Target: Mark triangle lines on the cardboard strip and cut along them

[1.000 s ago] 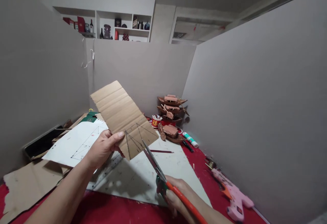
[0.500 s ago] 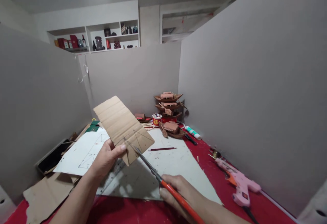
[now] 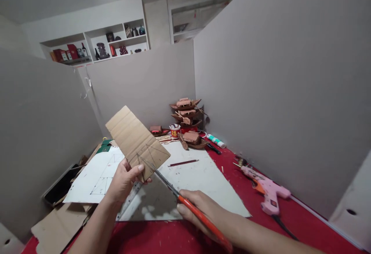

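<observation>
A tan cardboard piece [image 3: 133, 136] with pencilled triangle lines is pinched by its lower edge in my left hand [image 3: 124, 178], thumb on top. My right hand [image 3: 203, 211] is closed round the red handles of long scissors [image 3: 193, 209]. Their metal blades reach up left onto the drawn lines, close to my left thumb. Beneath, a pale board [image 3: 214, 184] lies on the red tabletop [image 3: 139, 238], with a dark pencil [image 3: 183, 163] on it. A white sheet with drawn shapes [image 3: 92, 174] is left of my left hand.
Brown model boats [image 3: 185, 113] are stacked at the back, with another boat [image 3: 193, 138] in front and a small red-and-white cup [image 3: 174, 131] beside them. A pink glue gun [image 3: 268, 192] lies right. Cardboard scraps [image 3: 58, 225] lie at left. Grey partitions [image 3: 261, 72] enclose the table.
The view has tilted and shifted, so the background sits further left. The scissors stay on the cardboard near the drawn lines, and both hands keep their holds.
</observation>
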Motion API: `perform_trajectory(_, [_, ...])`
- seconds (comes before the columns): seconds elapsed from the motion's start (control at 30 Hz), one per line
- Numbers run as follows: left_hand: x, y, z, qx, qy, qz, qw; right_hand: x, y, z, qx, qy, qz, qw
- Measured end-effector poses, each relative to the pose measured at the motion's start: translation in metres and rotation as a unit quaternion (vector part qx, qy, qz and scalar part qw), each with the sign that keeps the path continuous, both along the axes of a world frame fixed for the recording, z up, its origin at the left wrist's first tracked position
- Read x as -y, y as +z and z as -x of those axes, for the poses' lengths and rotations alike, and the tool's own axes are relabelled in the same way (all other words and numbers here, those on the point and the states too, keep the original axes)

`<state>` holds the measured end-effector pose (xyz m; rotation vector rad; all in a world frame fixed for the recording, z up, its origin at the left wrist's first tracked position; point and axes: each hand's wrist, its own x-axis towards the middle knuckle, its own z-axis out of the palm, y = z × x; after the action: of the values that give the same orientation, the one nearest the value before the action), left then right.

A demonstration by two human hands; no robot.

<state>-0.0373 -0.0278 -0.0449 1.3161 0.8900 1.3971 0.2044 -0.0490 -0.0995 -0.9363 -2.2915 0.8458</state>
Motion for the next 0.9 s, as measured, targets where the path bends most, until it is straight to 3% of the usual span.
perform_trajectory(0.17, [0.001,0.001,0.001,0.011,-0.001,0.001,1.000,0.001,0.001,-0.004,-0.041,0.050,0.009,0.998])
perform_trajectory(0.47, [0.001,0.000,0.002,0.025,-0.004,0.002,1.000,0.000,0.002,-0.009,-0.051,0.084,0.047,0.994])
perform_trajectory(0.9, [0.005,-0.007,-0.011,0.010,-0.001,0.023,1.000,-0.005,0.003,-0.026,-0.001,0.059,0.044,0.997])
